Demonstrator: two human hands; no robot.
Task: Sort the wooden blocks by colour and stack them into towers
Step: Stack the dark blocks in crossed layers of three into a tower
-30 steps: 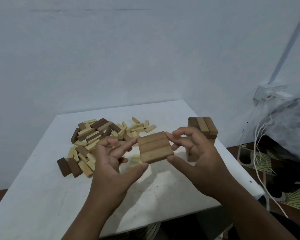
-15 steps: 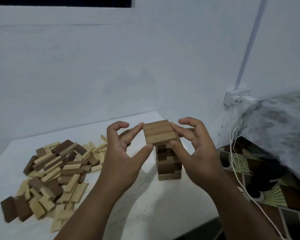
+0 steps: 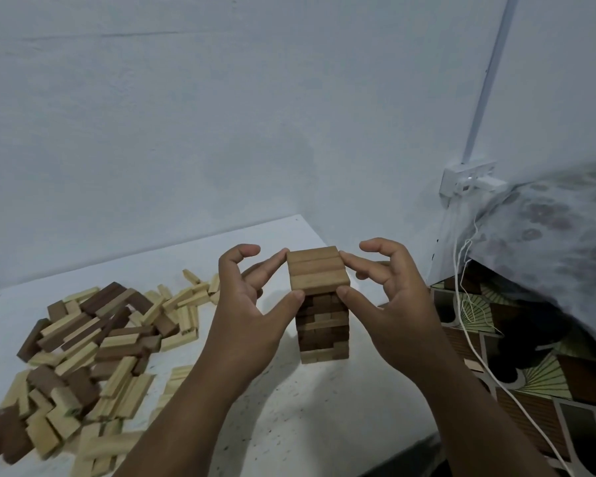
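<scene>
A row of three mid-brown blocks lies side by side on top of the brown tower, which stands near the right edge of the white table. My left hand pinches the row's left side between thumb and fingers. My right hand pinches its right side the same way. Whether the row rests fully on the tower or is just above it, I cannot tell. A loose heap of pale, mid-brown and dark blocks covers the table's left part.
A light wall runs close behind the table. To the right hang a wall socket with a white cable, beside patterned fabric and a patterned floor below. The table's right edge lies just past the tower.
Both hands carried the row of three blocks from the table's middle to the right and set it onto the tower's top. The view has shifted right with them.
</scene>
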